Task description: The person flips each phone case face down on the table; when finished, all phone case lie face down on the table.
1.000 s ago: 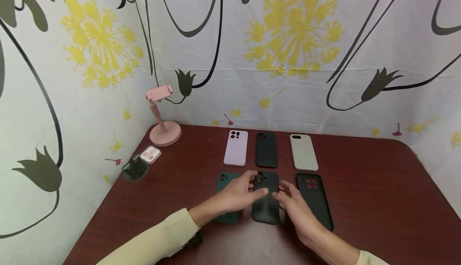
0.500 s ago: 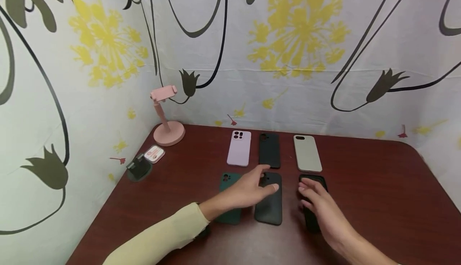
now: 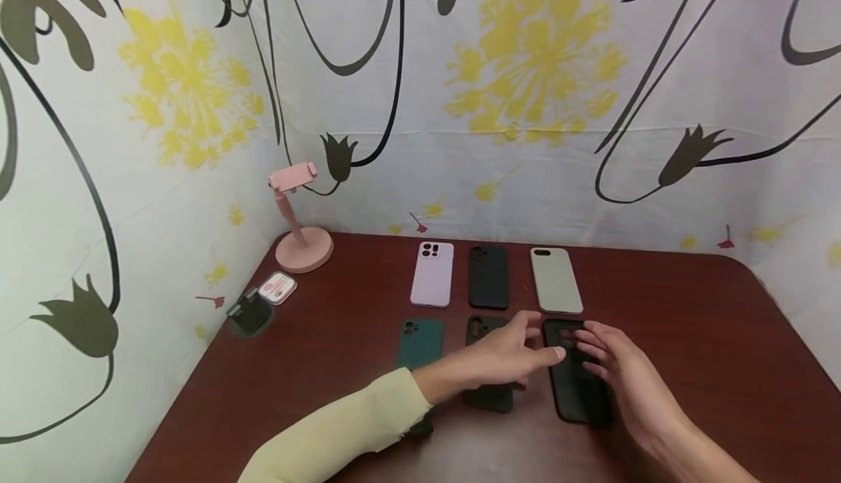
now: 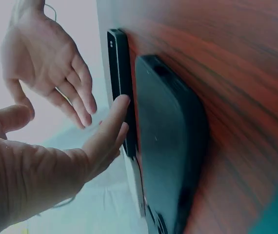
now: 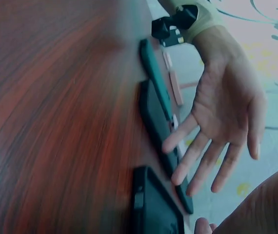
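black case point(image 3: 578, 381), dark green case point(image 3: 418, 342), lilac case point(image 3: 432, 273), red-brown table point(image 3: 690, 337).

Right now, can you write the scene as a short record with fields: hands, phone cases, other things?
left hand: open, fingers straight, over the front-row middle black case, reaching toward the right black case
right hand: open, fingers spread at the right black case
back row: lilac case, black case, grey-green case
front row, left: dark green case
surface: dark red wooden table
far left corner: pink phone stand
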The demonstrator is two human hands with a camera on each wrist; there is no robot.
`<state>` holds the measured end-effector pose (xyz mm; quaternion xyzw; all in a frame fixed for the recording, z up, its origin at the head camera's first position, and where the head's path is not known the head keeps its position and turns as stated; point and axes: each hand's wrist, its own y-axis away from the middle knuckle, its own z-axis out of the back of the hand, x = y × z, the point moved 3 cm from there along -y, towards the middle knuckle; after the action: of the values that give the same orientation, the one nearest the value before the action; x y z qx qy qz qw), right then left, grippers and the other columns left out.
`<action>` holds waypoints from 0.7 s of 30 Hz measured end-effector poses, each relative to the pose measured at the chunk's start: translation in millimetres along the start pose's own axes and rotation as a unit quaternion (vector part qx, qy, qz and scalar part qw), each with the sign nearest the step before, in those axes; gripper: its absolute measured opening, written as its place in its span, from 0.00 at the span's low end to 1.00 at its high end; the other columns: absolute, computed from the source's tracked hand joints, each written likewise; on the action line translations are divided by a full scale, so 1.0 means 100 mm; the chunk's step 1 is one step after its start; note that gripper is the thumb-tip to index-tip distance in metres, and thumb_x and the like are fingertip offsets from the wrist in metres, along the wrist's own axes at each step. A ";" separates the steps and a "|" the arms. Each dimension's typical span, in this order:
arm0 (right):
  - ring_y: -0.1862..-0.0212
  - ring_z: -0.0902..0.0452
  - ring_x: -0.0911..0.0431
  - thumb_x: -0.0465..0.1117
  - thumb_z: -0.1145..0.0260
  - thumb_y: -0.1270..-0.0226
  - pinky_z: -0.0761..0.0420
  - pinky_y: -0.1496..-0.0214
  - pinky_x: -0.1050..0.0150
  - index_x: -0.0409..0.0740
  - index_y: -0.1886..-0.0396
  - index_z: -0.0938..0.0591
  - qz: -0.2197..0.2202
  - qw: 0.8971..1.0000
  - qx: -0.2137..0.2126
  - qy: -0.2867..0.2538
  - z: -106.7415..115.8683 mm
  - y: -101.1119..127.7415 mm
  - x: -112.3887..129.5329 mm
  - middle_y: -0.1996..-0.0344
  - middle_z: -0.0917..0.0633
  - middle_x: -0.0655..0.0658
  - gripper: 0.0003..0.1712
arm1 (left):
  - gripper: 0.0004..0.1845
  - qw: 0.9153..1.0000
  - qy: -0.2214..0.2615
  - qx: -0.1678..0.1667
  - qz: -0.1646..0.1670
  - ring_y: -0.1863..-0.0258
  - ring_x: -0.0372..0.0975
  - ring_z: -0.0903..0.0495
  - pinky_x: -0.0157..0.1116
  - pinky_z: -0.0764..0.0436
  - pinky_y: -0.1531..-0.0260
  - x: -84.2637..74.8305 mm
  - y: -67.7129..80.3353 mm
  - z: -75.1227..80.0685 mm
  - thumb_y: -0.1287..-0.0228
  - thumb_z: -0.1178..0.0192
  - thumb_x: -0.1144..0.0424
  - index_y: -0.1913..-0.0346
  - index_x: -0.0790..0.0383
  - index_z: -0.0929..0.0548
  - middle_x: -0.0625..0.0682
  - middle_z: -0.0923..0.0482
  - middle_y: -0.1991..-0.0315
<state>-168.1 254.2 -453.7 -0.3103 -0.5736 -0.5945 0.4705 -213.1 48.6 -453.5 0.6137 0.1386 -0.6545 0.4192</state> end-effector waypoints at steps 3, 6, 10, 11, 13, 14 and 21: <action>0.23 0.36 0.55 0.68 0.66 0.14 0.28 0.37 0.74 0.40 0.12 0.58 -0.008 1.000 0.000 0.001 0.05 -0.03 -0.06 0.15 0.47 0.33 0.48 | 0.40 0.999 0.031 -0.001 0.026 0.44 0.46 0.12 0.45 0.09 0.54 0.02 -0.03 -0.07 0.24 0.36 0.45 0.18 0.46 0.42 0.54 0.31 0.21; 0.15 0.52 0.41 0.70 0.66 0.15 0.32 0.26 0.63 0.40 0.12 0.62 -0.028 1.000 0.001 -0.002 0.09 -0.07 -0.12 0.14 0.52 0.32 0.51 | 0.41 0.998 0.044 0.002 0.046 0.45 0.48 0.11 0.47 0.09 0.50 0.05 -0.04 -0.12 0.25 0.36 0.45 0.17 0.49 0.43 0.55 0.31 0.22; 0.13 0.62 0.38 0.70 0.66 0.15 0.46 0.13 0.45 0.41 0.13 0.68 -0.042 0.999 -0.003 -0.017 0.14 -0.08 -0.18 0.13 0.59 0.33 0.51 | 0.42 0.996 0.063 0.000 0.058 0.45 0.49 0.11 0.48 0.09 0.49 0.06 -0.07 -0.18 0.24 0.36 0.46 0.16 0.53 0.44 0.57 0.33 0.21; 0.12 0.65 0.39 0.70 0.66 0.15 0.50 0.11 0.43 0.41 0.13 0.69 -0.045 0.999 -0.004 -0.024 0.15 -0.08 -0.20 0.13 0.62 0.33 0.51 | 0.43 0.996 0.071 -0.001 0.058 0.44 0.49 0.11 0.48 0.09 0.50 0.05 -0.08 -0.20 0.24 0.36 0.46 0.16 0.53 0.44 0.57 0.34 0.21; 0.12 0.68 0.39 0.70 0.66 0.15 0.55 0.10 0.42 0.41 0.14 0.72 -0.051 0.998 -0.004 -0.033 0.16 -0.08 -0.21 0.13 0.66 0.35 0.52 | 0.43 0.994 0.091 -0.003 0.057 0.41 0.49 0.13 0.48 0.09 0.50 0.04 -0.10 -0.24 0.24 0.36 0.48 0.16 0.54 0.45 0.58 0.35 0.20; 0.12 0.69 0.39 0.70 0.66 0.15 0.56 0.10 0.42 0.42 0.14 0.73 -0.054 0.998 -0.003 -0.036 0.17 -0.08 -0.21 0.13 0.68 0.36 0.53 | 0.43 0.993 0.100 -0.005 0.057 0.41 0.49 0.13 0.48 0.09 0.50 0.03 -0.10 -0.26 0.25 0.35 0.48 0.17 0.55 0.45 0.58 0.35 0.20; 0.13 0.72 0.38 0.71 0.66 0.16 0.58 0.10 0.40 0.42 0.15 0.74 -0.066 0.997 0.004 -0.034 0.15 -0.08 -0.21 0.13 0.70 0.36 0.53 | 0.40 0.990 0.130 -0.007 0.062 0.38 0.52 0.15 0.52 0.10 0.46 0.01 -0.10 -0.35 0.24 0.36 0.51 0.18 0.54 0.44 0.58 0.37 0.20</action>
<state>-170.3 272.6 -473.5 -0.2898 -0.6104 -0.6113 0.4119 -196.4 79.1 -465.2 0.6983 0.1583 -0.5407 0.4417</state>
